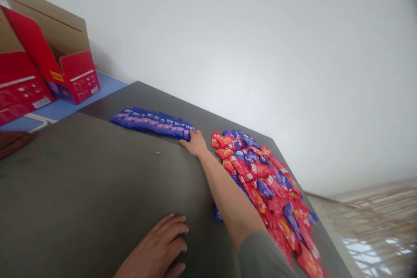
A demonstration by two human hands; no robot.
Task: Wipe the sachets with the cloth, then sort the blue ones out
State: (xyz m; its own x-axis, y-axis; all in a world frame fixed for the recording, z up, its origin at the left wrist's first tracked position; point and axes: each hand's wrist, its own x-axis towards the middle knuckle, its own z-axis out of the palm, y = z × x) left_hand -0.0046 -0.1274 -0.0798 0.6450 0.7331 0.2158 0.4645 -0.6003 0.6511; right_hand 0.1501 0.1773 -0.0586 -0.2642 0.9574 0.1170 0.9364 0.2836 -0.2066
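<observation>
A row of overlapping blue-purple packets (151, 120) lies along the far side of the dark table. My right hand (196, 143) reaches to the right end of this row, its thumb on the near side and its fingers on the far side of the last packet. Near the bottom of the view, my left hand (159, 245) hovers over or rests on the tabletop, fingers apart and holding nothing. To the right, a loose heap of red and blue-purple packets (260, 169) spreads over the table, partly hidden behind my right forearm.
The dark table (107, 173) borders a white wall. Open red cardboard boxes (83, 76) stand on a blue surface (109, 87) at the far left. A small pale scrap (157, 153) lies on the table, and a brown object (13, 142) sits at the left edge.
</observation>
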